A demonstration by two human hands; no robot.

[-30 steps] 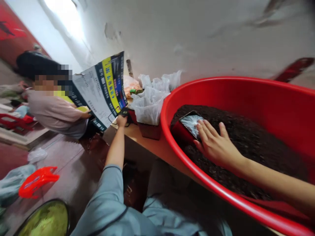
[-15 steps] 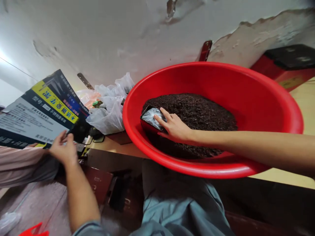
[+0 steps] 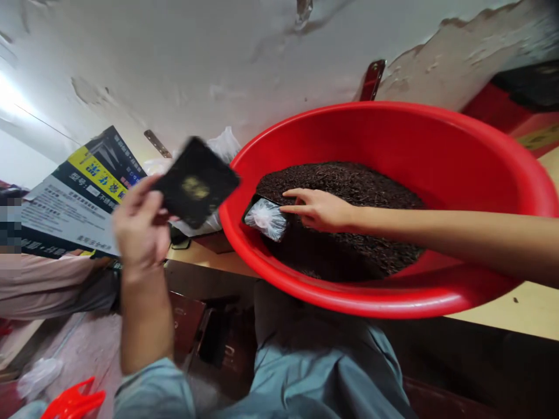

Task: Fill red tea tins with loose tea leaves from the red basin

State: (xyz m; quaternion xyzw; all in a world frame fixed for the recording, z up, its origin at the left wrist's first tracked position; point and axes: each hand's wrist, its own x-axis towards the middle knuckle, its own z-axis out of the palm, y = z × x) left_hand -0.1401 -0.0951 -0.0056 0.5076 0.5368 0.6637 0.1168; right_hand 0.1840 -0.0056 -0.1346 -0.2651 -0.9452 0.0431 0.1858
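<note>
My left hand [image 3: 144,224] is raised at the left and pinches a flat black square lid [image 3: 198,183] with gold lettering, blurred by motion. A large red plastic basin [image 3: 393,302] holds a heap of dark, dry shreds [image 3: 345,180] like loose tea. Against the basin's left inner wall, a black tin [image 3: 250,206] sits tilted, with a bunched clear plastic bag [image 3: 265,218] filling its mouth. My right hand [image 3: 325,209] reaches in over the heap, fingers stretched out, with a fingertip at the tin's right edge.
Behind my left hand stands a printed cardboard sheet [image 3: 78,198], with a person's clothed leg [image 3: 48,285] below it. White plastic bags [image 3: 225,144] lie left of the basin on the yellow tabletop [image 3: 498,308]. A red and black box [image 3: 515,105] stands at the right.
My left hand has come up and to the right from beside the cardboard, now with the black lid in it. My right hand has drawn back from the bag towards the tin's right edge.
</note>
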